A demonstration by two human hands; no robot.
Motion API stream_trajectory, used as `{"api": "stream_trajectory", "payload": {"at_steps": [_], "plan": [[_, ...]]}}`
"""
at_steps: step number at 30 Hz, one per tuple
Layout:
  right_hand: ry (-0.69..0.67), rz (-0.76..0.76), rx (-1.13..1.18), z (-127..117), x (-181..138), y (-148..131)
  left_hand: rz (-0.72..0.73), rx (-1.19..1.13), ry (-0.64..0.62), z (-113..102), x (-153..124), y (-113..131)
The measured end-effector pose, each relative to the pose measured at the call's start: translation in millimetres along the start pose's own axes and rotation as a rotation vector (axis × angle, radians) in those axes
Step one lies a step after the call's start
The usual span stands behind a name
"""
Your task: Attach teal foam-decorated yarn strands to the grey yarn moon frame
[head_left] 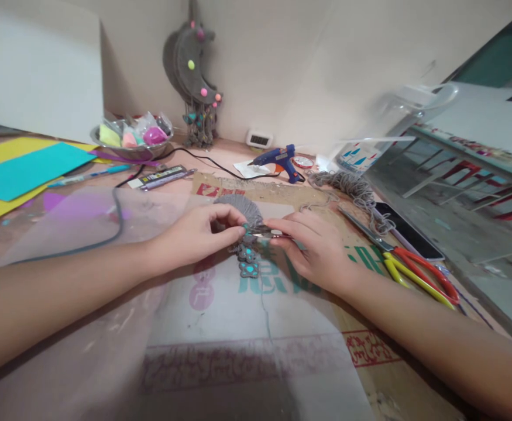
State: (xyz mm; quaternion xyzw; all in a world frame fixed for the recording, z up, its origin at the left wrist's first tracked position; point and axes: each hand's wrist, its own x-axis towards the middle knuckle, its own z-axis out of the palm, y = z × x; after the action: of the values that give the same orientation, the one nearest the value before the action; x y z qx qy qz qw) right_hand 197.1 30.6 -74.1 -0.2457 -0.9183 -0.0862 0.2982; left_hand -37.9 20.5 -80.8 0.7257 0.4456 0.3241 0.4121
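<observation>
Just left of the middle, my left hand (216,231) is closed in a pinch at the top of a short grey strand. Small grey flower charms (248,260) with turquoise centres hang below its fingertips. My right hand (311,242) is closed around a slim, shiny metal tool (277,235), whose tip points left toward the pinched strand. The tool's kind is hard to make out, since the fingers cover much of it. Behind both hands lies a round piece wrapped in grey yarn (240,207), partly covered by my left hand.
Translucent sheeting (247,327) covers the work surface. On the right are orange-and-yellow-handled scissors (418,272), a phone (409,231) and grey yarn (347,187). Behind stand a blue glue gun (277,161), a bowl of clay packets (128,152) and a grey moon ornament (189,70). Coloured sheets (27,172) lie left.
</observation>
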Motion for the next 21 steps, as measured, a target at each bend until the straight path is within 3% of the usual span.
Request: {"api": "stream_trajectory", "payload": {"at_steps": [21], "plan": [[0.001,-0.032,0.018,2.7,-0.4,2.1,0.03,-0.007,-0.03,0.5,-0.9,3.6]]}}
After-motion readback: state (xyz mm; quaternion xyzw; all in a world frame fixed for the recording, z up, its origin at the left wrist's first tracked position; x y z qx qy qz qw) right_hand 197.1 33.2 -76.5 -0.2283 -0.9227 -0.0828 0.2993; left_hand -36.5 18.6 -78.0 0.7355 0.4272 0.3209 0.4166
